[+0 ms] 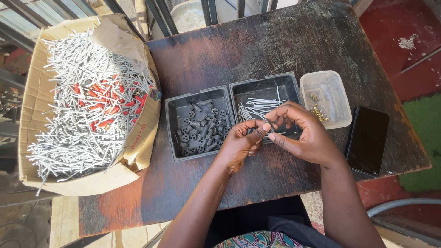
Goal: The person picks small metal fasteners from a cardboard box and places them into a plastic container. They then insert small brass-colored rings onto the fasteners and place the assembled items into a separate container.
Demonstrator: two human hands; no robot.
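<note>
Hands (275, 133) meeting, pinched dark piece (268, 125) mostly hidden

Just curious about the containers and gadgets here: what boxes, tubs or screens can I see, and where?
Cardboard box: left, brown, torn flap, full of grey nails.
Two black trays: table centre, square, side by side.
Clear plastic tub: right of trays, rounded, nearly empty.
Phone: far right, flat, dark blank screen.

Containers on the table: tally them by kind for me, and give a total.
Cardboard box of grey nails: 1
Black trays: 2, one with dark plastic pieces, one with nails
Clear plastic tub with small brass screws: 1
Total: 4
Both hands, left and right, meet over the nail tray.
</note>
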